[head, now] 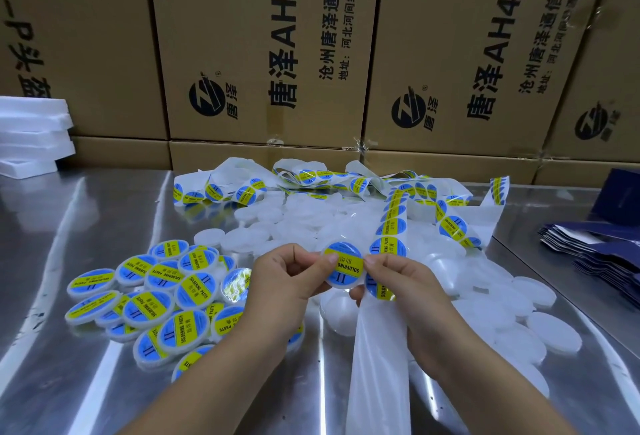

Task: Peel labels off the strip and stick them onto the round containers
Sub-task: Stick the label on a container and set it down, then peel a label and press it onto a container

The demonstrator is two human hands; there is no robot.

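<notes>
My left hand (291, 278) grips a round white container (343, 266) that carries a blue and yellow label, thumb on its left edge. My right hand (401, 282) holds the label strip (388, 226), its thumb pressing at the container's right edge. The strip runs up from my right hand to a tangled heap of labels behind, and its bare backing (377, 365) hangs down toward me. Unlabelled white containers (519, 316) lie to the right and behind. Several labelled containers (162, 292) are piled on the left.
The work surface is a shiny metal table (86, 226). Cardboard boxes (263, 53) form a wall at the back. White foam sheets (31, 133) are stacked at the far left. Dark blue flat cartons (602, 254) lie at the right edge.
</notes>
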